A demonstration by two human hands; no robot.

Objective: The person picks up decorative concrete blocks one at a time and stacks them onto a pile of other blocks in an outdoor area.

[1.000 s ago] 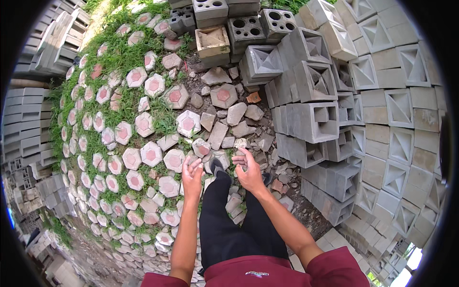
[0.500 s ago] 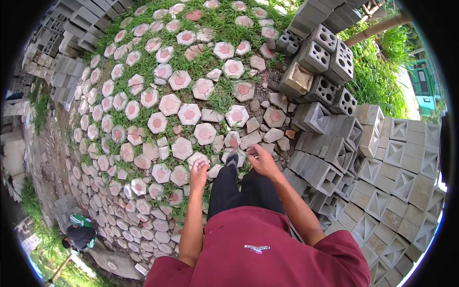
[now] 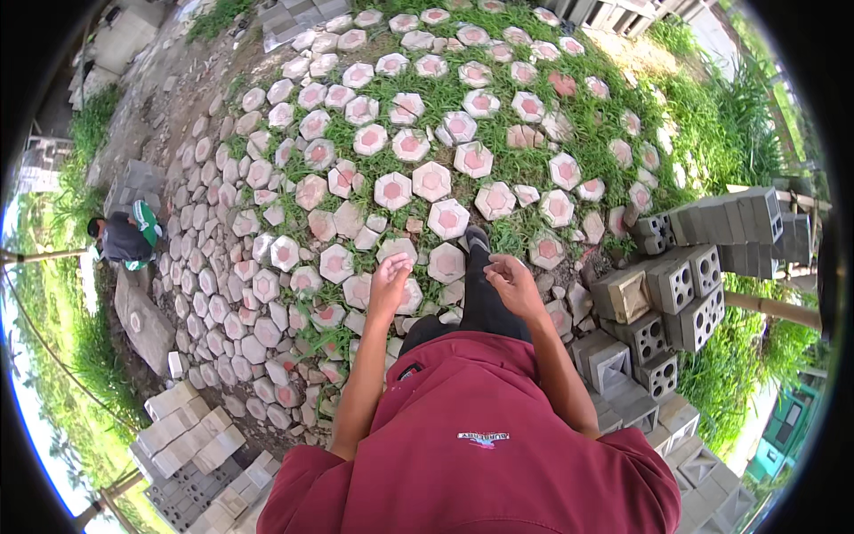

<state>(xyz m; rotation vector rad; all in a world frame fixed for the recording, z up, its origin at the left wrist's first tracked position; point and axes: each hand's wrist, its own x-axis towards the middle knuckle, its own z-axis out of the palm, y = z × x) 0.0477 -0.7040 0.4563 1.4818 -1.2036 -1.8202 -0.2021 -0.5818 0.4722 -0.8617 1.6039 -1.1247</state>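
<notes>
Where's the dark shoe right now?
In the head view, the dark shoe is just right of centre, between and beyond the left hand and right hand, beside a hexagonal paver.

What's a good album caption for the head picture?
Bare left hand and right hand above pink-centred hexagonal concrete pavers and green grass, grey concrete blocks nearby.

Your shirt [image 3: 480, 481] is matt cloth, softly creased; the paving stones [image 3: 447, 218] look rough and chalky, the hollow blocks [image 3: 669, 283] dull, gritty concrete.
</notes>
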